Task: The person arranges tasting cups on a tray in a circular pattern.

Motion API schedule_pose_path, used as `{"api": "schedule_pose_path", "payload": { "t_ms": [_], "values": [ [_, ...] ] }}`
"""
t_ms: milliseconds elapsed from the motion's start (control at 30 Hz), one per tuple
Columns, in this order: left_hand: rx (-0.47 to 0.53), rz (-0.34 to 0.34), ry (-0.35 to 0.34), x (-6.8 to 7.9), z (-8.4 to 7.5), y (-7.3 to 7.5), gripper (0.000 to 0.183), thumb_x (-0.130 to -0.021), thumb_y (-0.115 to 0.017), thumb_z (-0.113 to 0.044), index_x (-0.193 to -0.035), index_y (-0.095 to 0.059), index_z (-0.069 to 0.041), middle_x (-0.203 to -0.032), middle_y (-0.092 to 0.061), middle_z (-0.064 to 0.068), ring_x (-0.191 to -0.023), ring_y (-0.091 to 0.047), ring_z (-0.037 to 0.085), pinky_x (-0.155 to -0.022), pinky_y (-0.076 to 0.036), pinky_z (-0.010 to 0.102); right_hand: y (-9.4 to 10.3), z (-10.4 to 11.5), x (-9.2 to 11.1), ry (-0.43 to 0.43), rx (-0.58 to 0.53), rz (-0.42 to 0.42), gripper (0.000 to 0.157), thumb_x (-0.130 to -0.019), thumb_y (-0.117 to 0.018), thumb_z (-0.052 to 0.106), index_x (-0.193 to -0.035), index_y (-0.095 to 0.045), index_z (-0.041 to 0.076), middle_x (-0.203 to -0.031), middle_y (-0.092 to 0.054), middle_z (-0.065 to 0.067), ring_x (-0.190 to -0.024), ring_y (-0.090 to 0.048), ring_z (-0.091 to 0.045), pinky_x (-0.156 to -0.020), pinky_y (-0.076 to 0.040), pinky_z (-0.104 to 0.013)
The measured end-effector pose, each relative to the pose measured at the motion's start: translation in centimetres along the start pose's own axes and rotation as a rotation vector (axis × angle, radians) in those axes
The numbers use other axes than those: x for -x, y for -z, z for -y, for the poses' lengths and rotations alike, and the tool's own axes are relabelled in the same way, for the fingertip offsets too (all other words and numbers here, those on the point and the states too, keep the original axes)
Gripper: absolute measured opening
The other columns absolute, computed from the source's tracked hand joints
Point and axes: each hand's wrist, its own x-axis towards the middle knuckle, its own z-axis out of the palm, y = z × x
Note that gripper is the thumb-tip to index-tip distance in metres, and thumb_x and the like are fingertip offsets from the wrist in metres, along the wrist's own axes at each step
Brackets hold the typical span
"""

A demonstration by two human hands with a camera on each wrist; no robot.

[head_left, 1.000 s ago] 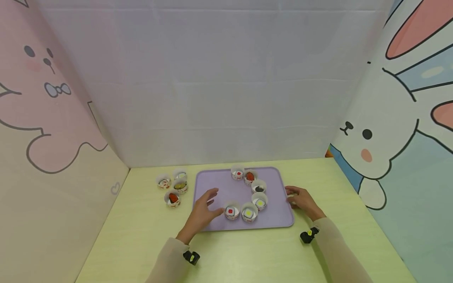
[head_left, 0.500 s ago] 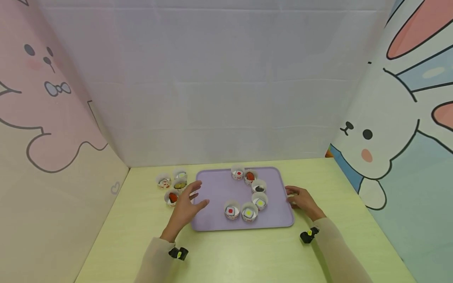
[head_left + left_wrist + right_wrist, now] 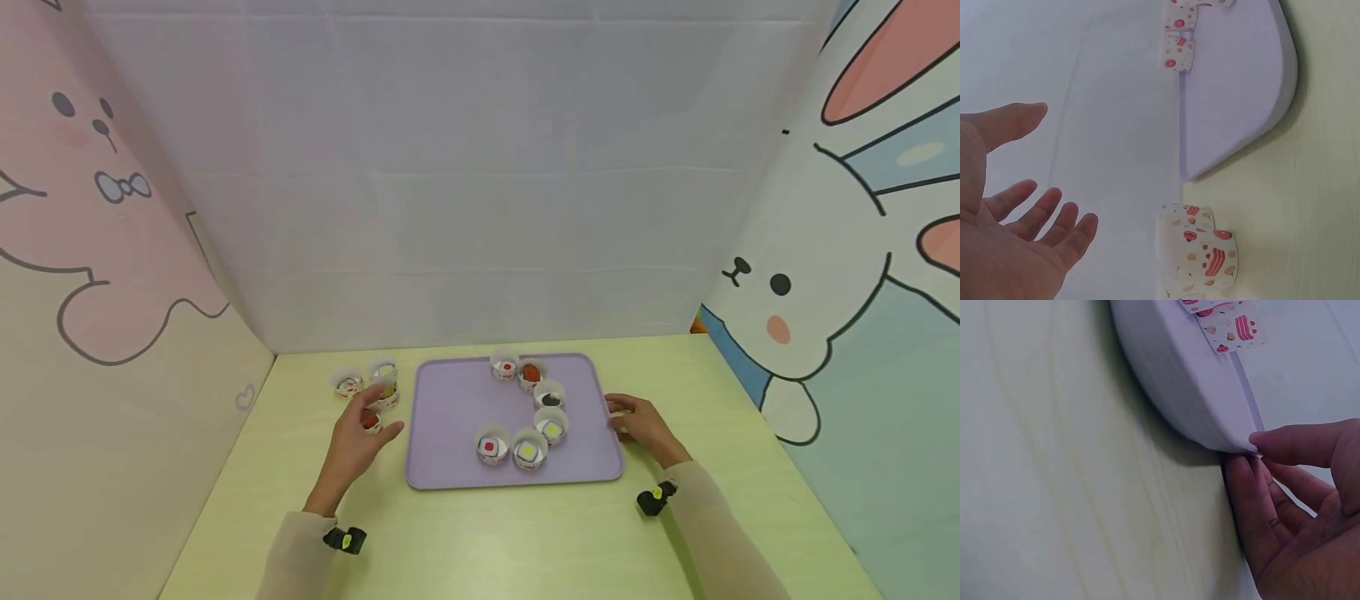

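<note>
My left hand [image 3: 348,446] hovers over the left cluster of small printed paper cups, fingers spread and nothing held. It partly covers the cup with a red-orange piece [image 3: 371,422]. Behind the fingertips is a cup with olive-yellow contents [image 3: 387,395]. The left wrist view shows the thumb and fingers well apart, to the left of the printed cups [image 3: 1210,259]. At the right edge of the lilac tray [image 3: 450,417], my right hand [image 3: 645,429] pinches the rim, thumb on top and fingers beneath, as the right wrist view shows [image 3: 1297,500].
Several cups stand in a curve on the tray, among them one with a red square [image 3: 491,447], one with a yellow square [image 3: 529,452] and one with dark contents [image 3: 550,397]. Two more cups [image 3: 347,383] stand left of the tray. A white wall sheet [image 3: 465,208] borders the table.
My left hand has moved left, from beside the red-square cup on the tray to above the left cluster of cups. The right hand stays at the tray's edge.
</note>
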Motion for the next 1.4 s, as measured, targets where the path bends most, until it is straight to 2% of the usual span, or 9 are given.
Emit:
{"api": "schedule_pose_path", "payload": {
  "t_ms": [133, 267, 500, 800, 1000, 1200, 1400],
  "values": [
    [0.008, -0.013, 0.006, -0.1, 1.1, 0.8, 0.073, -0.085, -0.077, -0.018, -0.147, -0.039, -0.008, -0.151, -0.04, 0.018, -0.131, -0.046, 0.044, -0.107, -0.041, 0.055, 0.0, 0.0, 0.1, 0.004, 0.001, 0.007, 0.057, -0.092, -0.061, 0.005, -0.146, -0.045, 0.004, -0.138, -0.049, -0.024, -0.105, -0.06, -0.025, -0.076, -0.055, -0.033],
    [-0.001, -0.029, 0.004, -0.4, 2.2, 1.4, 0.077, -0.085, -0.077, -0.016, -0.149, -0.036, -0.009, -0.155, -0.034, 0.018, -0.141, -0.035, 0.041, -0.113, -0.034, 0.054, 0.0, 0.0, 0.1, 0.009, -0.001, 0.002, 0.057, -0.091, -0.062, 0.004, -0.145, -0.045, 0.004, -0.137, -0.05, -0.023, -0.105, -0.06, -0.025, -0.076, -0.055, -0.032],
    [-0.038, -0.059, -0.003, -1.0, 4.7, 1.8, 0.079, -0.083, -0.079, -0.016, -0.149, -0.035, -0.011, -0.153, -0.034, 0.019, -0.141, -0.031, 0.04, -0.115, -0.028, 0.055, 0.1, 0.0, 0.2, 0.013, -0.002, -0.001, 0.057, -0.091, -0.062, 0.004, -0.145, -0.046, 0.004, -0.137, -0.05, -0.022, -0.107, -0.059, -0.026, -0.076, -0.055, -0.033],
    [-0.029, -0.027, 0.088, -1.9, 6.6, 2.0, 0.09, -0.083, -0.079, -0.019, -0.154, -0.026, -0.011, -0.16, -0.024, 0.018, -0.147, -0.024, 0.04, -0.117, -0.026, 0.055, 0.0, 0.0, 0.1, 0.012, 0.001, 0.004, 0.057, -0.091, -0.062, 0.005, -0.146, -0.045, 0.004, -0.137, -0.05, -0.023, -0.104, -0.059, -0.025, -0.076, -0.055, -0.032],
    [-0.012, -0.004, 0.116, -2.3, 7.6, 1.9, 0.092, -0.083, -0.078, -0.016, -0.155, -0.022, -0.008, -0.161, -0.019, 0.022, -0.145, -0.023, 0.045, -0.116, -0.027, 0.058, 0.2, 0.0, 0.0, 0.015, 0.007, 0.017, 0.058, -0.091, -0.062, 0.007, -0.146, -0.044, 0.004, -0.138, -0.049, -0.024, -0.105, -0.06, -0.025, -0.076, -0.055, -0.032],
    [0.022, 0.039, 0.202, -2.7, 9.0, 1.7, 0.095, -0.087, -0.075, -0.019, -0.158, -0.014, -0.012, -0.164, -0.013, 0.019, -0.147, -0.022, 0.046, -0.115, -0.031, 0.056, 0.2, -0.1, -0.1, 0.007, 0.004, 0.011, 0.058, -0.091, -0.062, 0.007, -0.146, -0.046, 0.006, -0.137, -0.05, -0.023, -0.104, -0.06, -0.024, -0.075, -0.055, -0.031],
    [0.019, 0.047, 0.244, -3.0, 9.6, 1.3, 0.092, -0.087, -0.075, -0.019, -0.157, -0.016, -0.013, -0.162, -0.018, 0.02, -0.145, -0.026, 0.046, -0.113, -0.032, 0.057, 0.1, 0.0, -0.1, 0.007, 0.0, 0.01, 0.058, -0.091, -0.062, 0.008, -0.146, -0.045, 0.006, -0.138, -0.049, -0.022, -0.103, -0.06, -0.023, -0.076, -0.055, -0.031]
  ]
}}
